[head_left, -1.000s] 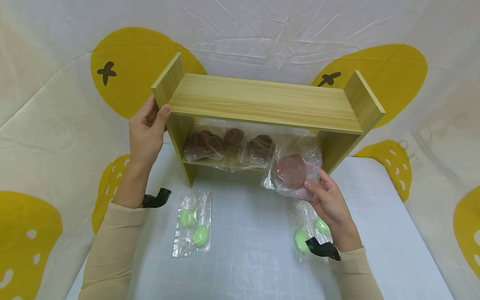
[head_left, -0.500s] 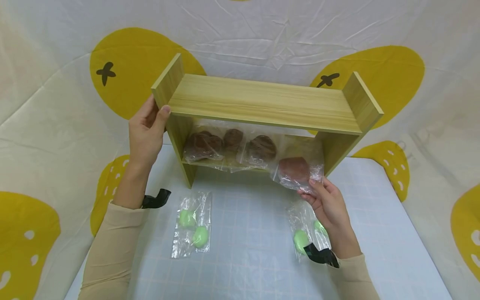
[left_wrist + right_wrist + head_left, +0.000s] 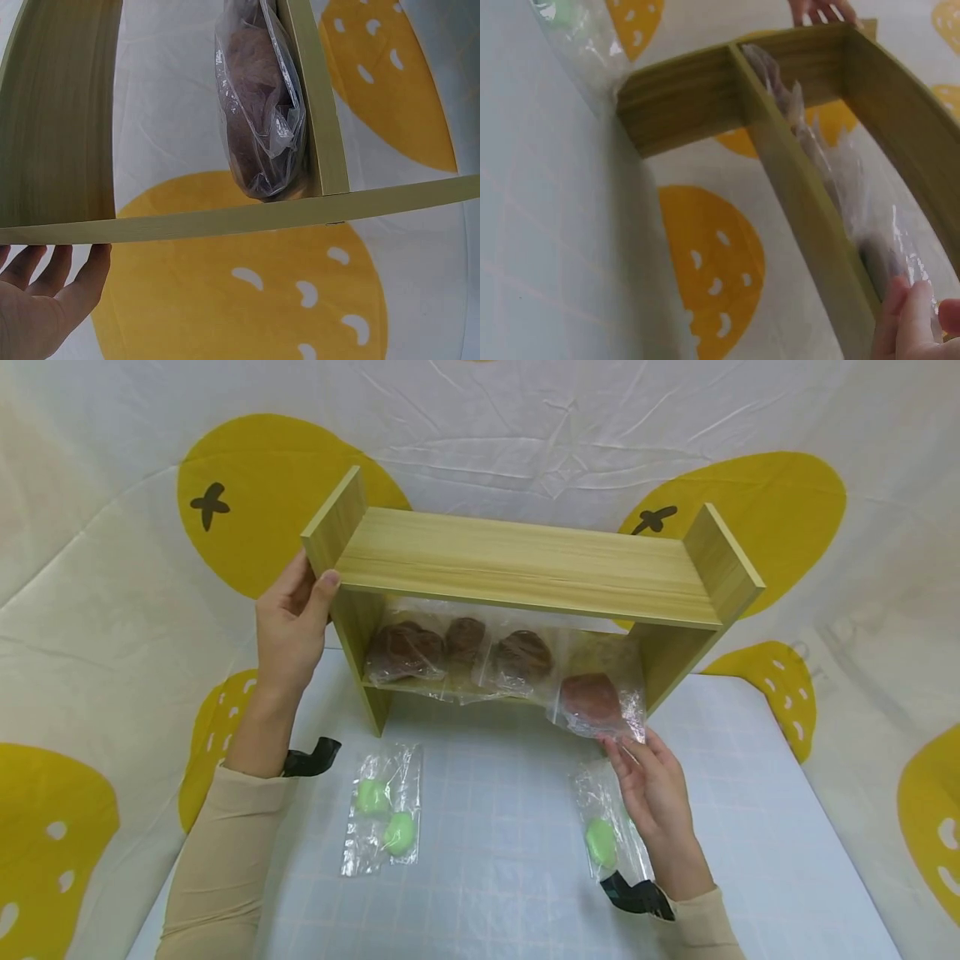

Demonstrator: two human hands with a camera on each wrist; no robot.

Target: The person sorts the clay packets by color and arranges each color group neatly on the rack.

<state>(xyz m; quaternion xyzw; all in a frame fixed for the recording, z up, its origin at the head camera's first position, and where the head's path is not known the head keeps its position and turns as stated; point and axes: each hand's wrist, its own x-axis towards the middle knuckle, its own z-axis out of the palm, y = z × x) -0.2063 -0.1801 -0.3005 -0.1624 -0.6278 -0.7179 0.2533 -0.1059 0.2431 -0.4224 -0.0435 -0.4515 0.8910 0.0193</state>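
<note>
Clear plastic bag holding a rounded reddish-brown lump [image 3: 591,697]: head view, low right in the pale-wood two-tier shelf unit [image 3: 525,564], just ahead and slightly left of the nearer right hand [image 3: 656,787]; long axis unclear; left hand [image 3: 288,631] grips the unit's opposite end. Left wrist view: fingertips against the outer side; right wrist view: fingertips touching plastic; pinching or pressing, cannot tell.

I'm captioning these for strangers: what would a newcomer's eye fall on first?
Likely the wooden shelf, mid-view in the head camera, its left side gripped by the left hand. Next, the clear bags of brown lumps below its top, the right hand at the rightmost one's lower edge. Behind, big yellow shapes stand out on pale cloth.
</note>
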